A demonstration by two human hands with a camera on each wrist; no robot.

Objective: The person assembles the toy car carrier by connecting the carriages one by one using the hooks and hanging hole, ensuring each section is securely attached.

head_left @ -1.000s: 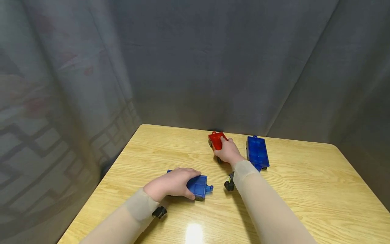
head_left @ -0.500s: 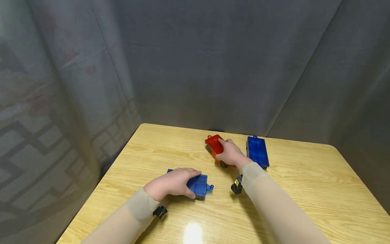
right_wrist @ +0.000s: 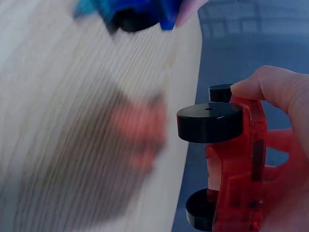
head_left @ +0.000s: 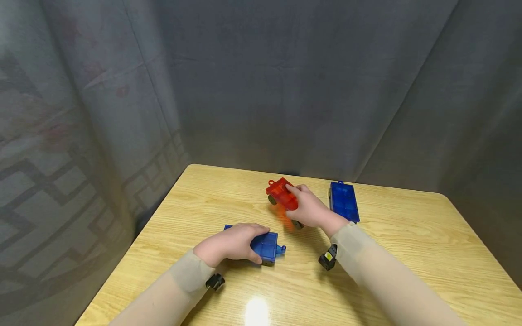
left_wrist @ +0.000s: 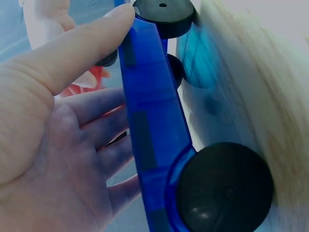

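Since earlier, right hand (head_left: 311,209) lifted red car (head_left: 281,194) off table (head_left: 408,253), fingers curled around it, moving leftward. Left hand (head_left: 230,244) grips near blue car (head_left: 266,247); far blue car (head_left: 344,201) untouched, cars not yet joined.

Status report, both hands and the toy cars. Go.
Right hand grips red car, lifted off table. Left hand holds blue car on table. Second blue car beside right hand, untouched.
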